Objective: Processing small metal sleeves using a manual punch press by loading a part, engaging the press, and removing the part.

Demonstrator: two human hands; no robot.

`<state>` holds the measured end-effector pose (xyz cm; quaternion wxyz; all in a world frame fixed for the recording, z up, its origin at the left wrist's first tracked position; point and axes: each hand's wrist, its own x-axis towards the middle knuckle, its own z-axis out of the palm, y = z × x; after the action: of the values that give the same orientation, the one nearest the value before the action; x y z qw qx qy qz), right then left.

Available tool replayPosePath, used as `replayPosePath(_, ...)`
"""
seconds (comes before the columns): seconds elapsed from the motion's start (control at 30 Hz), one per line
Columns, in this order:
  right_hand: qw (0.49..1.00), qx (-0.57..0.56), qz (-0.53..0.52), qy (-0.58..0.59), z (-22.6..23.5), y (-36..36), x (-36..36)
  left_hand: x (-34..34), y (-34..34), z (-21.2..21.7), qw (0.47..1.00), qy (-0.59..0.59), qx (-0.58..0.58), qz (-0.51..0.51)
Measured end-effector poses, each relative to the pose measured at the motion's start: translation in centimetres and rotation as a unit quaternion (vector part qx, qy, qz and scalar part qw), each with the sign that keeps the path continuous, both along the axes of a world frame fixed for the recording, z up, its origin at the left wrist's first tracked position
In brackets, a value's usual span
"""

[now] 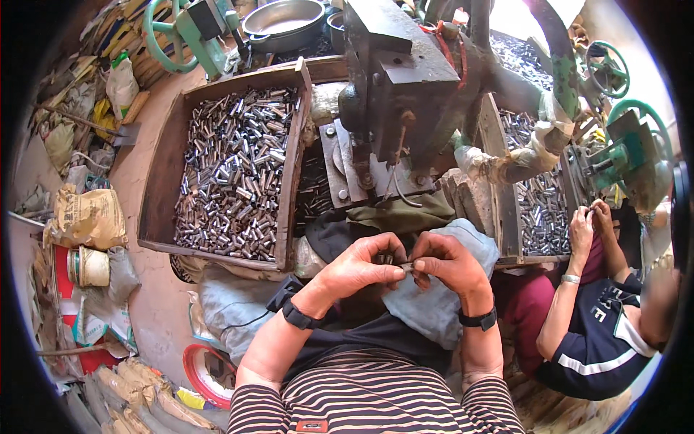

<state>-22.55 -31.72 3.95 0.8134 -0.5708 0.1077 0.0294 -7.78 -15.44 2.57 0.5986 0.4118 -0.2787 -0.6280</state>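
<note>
In front of my body, over my lap, the two hands meet. My left hand (pixel 359 269) is closed, thumb and forefinger pinching one end of a small metal tube (pixel 407 267). The other end lies between the fingertips of my right hand (pixel 452 265), also closed. More small metal pieces (pixel 385 258) show inside the curl of my left fingers; their exact form is partly hidden. Just beyond the hands stands a dark press machine (pixel 405 101) with a bolted metal base (pixel 340 170). Folded dark green cloth (pixel 405 212) lies at its foot.
A wooden box (pixel 288 210) of short metal tubes stands left of the press. Another wooden box (pixel 506 210) of tubes is at right, beside a co-worker (pixel 593 333) whose hands are raised near a green handwheel machine (pixel 629 155). A metal basin (pixel 283 22) sits behind.
</note>
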Motion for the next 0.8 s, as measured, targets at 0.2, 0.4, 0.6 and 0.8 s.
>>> replayPosePath(0.2,0.982,-0.117,-0.148,0.004,-1.3,0.6,1.4,-0.4,-1.7,-0.5,0.986,-0.030,0.034,0.162)
replayPosePath(0.4,0.755,-0.487,-0.440,-0.013,2.7,-1.7,-1.4,3.0,0.0,-2.9,0.941,-0.102,0.066,0.315)
replayPosePath(0.6,0.698,-0.341,-0.589,-0.222,3.2,-8.2,1.6,8.2,-0.6,-4.1,0.883,-0.058,0.077,0.459)
replayPosePath(0.8,0.823,-0.157,-0.485,-0.249,4.0,-9.3,2.4,10.8,-4.4,-6.3,0.850,-0.040,0.072,0.520)
